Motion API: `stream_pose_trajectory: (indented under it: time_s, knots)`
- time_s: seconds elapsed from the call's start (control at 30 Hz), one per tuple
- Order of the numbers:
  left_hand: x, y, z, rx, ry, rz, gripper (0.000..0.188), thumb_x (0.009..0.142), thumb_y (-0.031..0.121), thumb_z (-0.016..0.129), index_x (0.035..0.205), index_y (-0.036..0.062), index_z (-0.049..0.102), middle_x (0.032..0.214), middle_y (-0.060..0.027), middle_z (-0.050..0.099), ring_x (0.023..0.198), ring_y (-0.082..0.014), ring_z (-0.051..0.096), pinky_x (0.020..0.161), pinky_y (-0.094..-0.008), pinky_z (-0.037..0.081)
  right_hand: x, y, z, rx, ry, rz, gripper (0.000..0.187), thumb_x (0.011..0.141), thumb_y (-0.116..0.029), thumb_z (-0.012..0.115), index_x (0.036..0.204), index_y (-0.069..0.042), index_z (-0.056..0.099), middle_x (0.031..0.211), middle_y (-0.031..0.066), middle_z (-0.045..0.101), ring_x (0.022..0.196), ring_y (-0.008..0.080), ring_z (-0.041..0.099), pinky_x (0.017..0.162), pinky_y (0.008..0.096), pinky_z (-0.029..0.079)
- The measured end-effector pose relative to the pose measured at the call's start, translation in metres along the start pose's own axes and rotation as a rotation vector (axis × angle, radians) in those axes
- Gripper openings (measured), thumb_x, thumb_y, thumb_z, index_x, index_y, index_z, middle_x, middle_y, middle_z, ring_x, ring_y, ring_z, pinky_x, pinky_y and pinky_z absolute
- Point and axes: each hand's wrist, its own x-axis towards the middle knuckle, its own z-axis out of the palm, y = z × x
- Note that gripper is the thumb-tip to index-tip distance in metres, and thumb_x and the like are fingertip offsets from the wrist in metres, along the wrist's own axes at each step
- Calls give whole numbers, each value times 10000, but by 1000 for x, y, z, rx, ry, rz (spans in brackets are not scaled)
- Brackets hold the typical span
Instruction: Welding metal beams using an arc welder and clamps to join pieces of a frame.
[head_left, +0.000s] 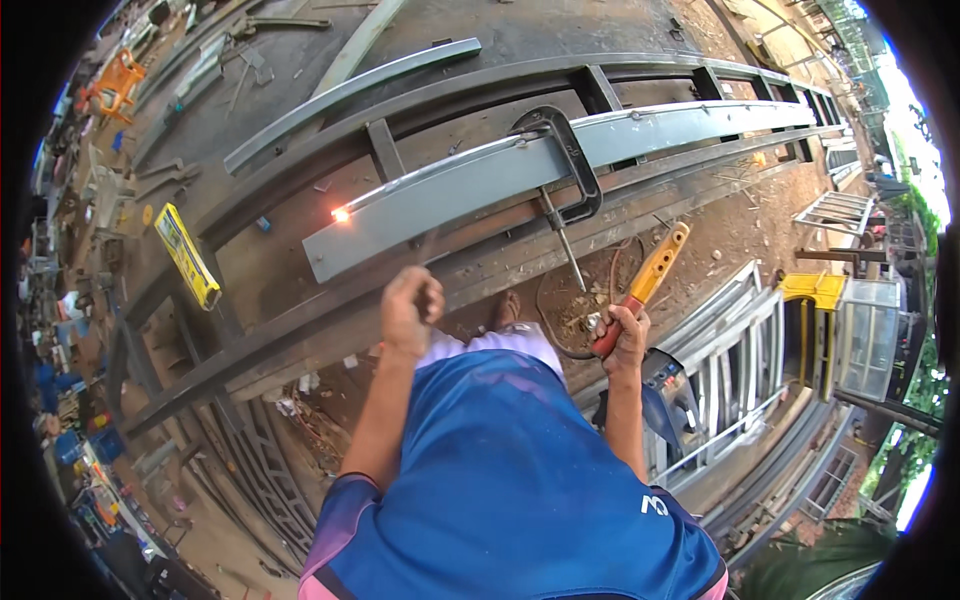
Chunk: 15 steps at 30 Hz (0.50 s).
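My right hand is wrapped round the red handle of a yellow-and-red welding electrode holder, its yellow head pointing up and away. My left hand hovers over the near rail of the steel frame, fingers curled in. A faint blurred streak rises above it, and I cannot make out what it holds, if anything. Beyond it lies a grey steel box bar, with a glowing orange spot near its left end. A black C-clamp grips the bar, its screw rod hanging toward me.
The long dark steel frame crosses in front of me. On its left stands a yellow carton. A thin grey bar lies farther off. To my right are a dark blue and black object, stacked metal frames and a cable.
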Motion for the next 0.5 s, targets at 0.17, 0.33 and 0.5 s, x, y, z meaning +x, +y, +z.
stream_pose_trajectory:
  time_s: [0.17, 0.33, 0.5]
  knots:
    - [-4, -59, 71, 44, -161, -65, 268, 977, 253, 536, 763, 105, 474, 673, -16, 477, 517, -98, 434, 443, -230, 315, 22, -13, -58, 50, 39, 30, 202, 774, -141, 683, 788, -59, 499, 629, 58, 517, 459, 172, 513, 425, 307, 459]
    - [13, -74, 131, 136, -153, 3, 226, 994, 237, 529, 819, 100, 486, 694, -15, 491, 539, -99, 449, 468, -235, 338, 49, -16, -115, 186, 2, 105, 164, 801, -134, 657, 796, -75, 505, 635, 38, 501, 471, 163, 492, 433, 316, 452]
    - [9, -73, 152, 109, -79, 84, 183, 994, 218, 539, 865, 91, 510, 706, -13, 507, 543, -92, 455, 471, -231, 345, 71, -23, -147, 298, -31, 200, 140, 833, -135, 641, 848, -83, 512, 678, 25, 492, 525, 150, 482, 480, 288, 434]
